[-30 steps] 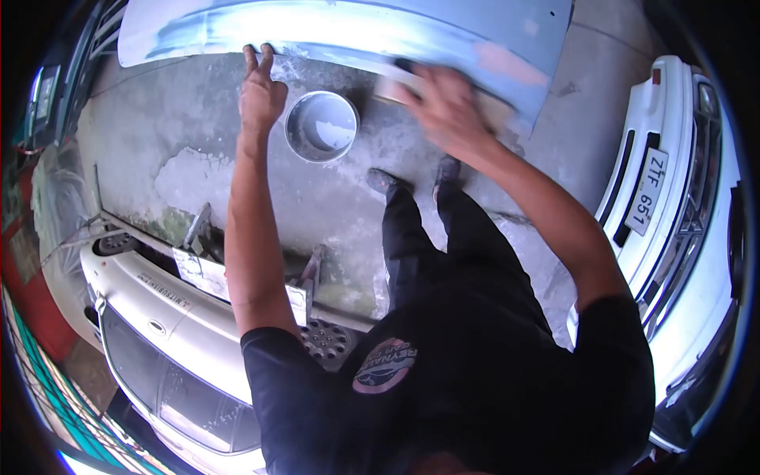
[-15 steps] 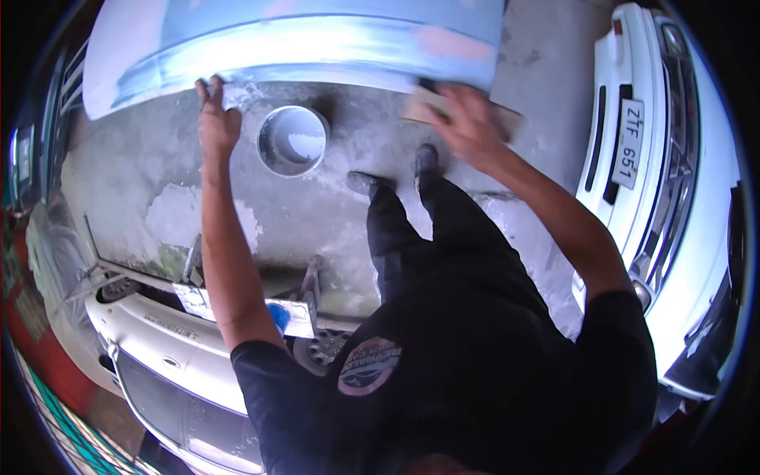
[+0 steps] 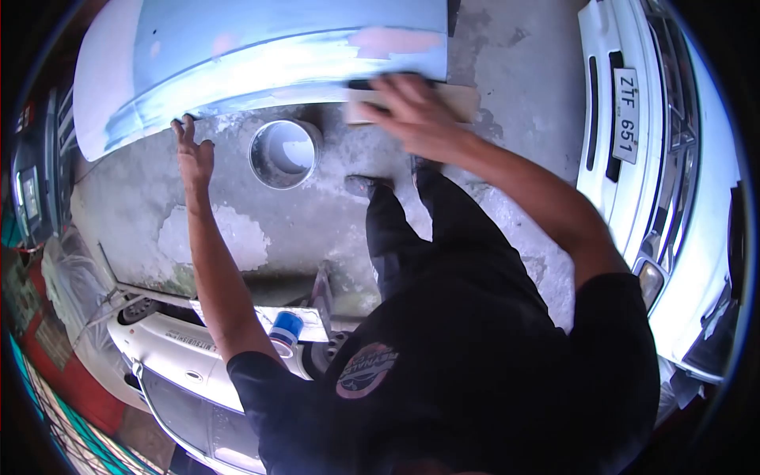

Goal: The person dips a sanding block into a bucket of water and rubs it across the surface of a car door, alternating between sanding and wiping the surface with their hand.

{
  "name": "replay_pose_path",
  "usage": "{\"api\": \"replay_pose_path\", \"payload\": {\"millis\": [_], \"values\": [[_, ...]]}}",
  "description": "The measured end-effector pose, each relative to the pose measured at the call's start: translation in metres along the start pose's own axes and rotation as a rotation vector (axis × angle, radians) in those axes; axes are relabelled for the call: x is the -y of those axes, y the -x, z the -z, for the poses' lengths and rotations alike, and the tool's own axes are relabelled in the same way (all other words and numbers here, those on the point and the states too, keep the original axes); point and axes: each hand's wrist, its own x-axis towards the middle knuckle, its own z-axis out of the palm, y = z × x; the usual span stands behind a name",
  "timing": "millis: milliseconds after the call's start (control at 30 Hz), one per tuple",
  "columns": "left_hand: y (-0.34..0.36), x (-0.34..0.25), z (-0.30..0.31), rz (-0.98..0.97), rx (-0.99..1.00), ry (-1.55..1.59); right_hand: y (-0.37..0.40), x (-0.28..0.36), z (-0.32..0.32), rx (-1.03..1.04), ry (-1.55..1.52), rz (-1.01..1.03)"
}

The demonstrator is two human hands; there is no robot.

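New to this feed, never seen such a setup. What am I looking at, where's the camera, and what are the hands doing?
No machine here: one camera on a person's head looks down, fisheye, at their own bare hands. The left hand is open, fingertips on the lower edge of a pale blue curved car panel. The blurred right hand lies on a tan flat block against that panel; its grip is unclear. A round grey bucket stands on the concrete floor between the arms. A white car is parked at the right.
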Motion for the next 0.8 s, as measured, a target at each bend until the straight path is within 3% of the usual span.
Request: {"api": "replay_pose_path", "payload": {"millis": [100,167,267,367,433,500,633,700,800], "values": [[-0.010,0.025,-0.002,-0.021,0.062,0.012,-0.041,0.020,-0.004,0.046,0.054,-0.026],[-0.007,0.009,0.010,0.041,0.085,0.048,-0.009,0.008,0.028,0.106,-0.068,-0.036],[-0.009,0.006,0.006,0.049,0.110,-0.011,0.087,-0.046,0.052,-0.003,0.083,-0.022],[-0.005,-0.009,0.003,0.082,0.035,0.027,0.061,-0.026,0.032,-0.012,0.038,-0.044],[-0.005,-0.015,0.005,0.125,0.061,-0.006,0.005,-0.001,0.021,0.058,-0.008,-0.032],[-0.011,0.013,0.003,0.079,0.075,0.012,-0.022,0.009,0.010,0.012,-0.096,-0.016],[-0.010,0.014,0.009,0.055,0.165,0.006,0.071,-0.033,0.044,-0.004,-0.059,-0.059],[-0.006,0.001,0.007,0.075,0.112,-0.014,0.094,-0.038,0.052,0.035,0.012,-0.117],[-0.012,-0.001,0.004,0.052,0.075,-0.039,0.007,-0.006,0.021,-0.005,-0.040,-0.083]]}}
